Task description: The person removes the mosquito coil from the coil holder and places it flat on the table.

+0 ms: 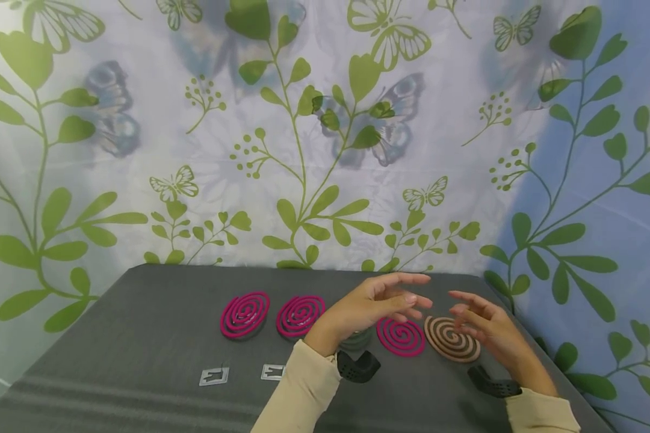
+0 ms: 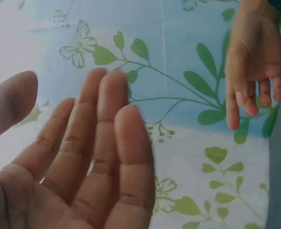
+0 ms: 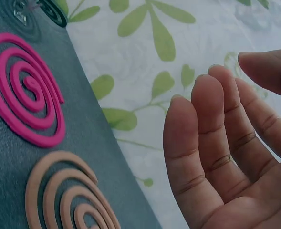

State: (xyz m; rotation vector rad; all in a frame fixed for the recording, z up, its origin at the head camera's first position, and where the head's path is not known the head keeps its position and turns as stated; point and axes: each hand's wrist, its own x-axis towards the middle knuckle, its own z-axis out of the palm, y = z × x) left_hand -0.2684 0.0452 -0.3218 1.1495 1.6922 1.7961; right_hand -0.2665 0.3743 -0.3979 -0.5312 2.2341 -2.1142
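- Here's my left hand [image 1: 372,302], up above the table [image 1: 141,343], fingers loosely stretched and thumb apart from them, gripping nothing.
- And my right hand [image 1: 493,332], well apart from the left, matches it: relaxed fingers, thumb away from them, nothing held.
- Nearest my right fingertips, the tan spiral mosquito coil [image 1: 444,347] lies flat on the table, below and left of my hand, not touched.
- Between my hands, a bright pink mosquito coil [image 1: 402,337] lies just beside the tan one, below my left fingertips.
- Below my left hand there's a dark green mosquito coil [image 1: 357,341], partly hidden behind my wrist.
- Out to the left of that hand, a second pink coil [image 1: 300,316], and further left a third pink coil [image 1: 245,314].
- Nearer me, left of my left forearm: two small silvery stands, one [image 1: 273,373] just beside my sleeve [image 1: 303,385], the other [image 1: 214,376] further left.
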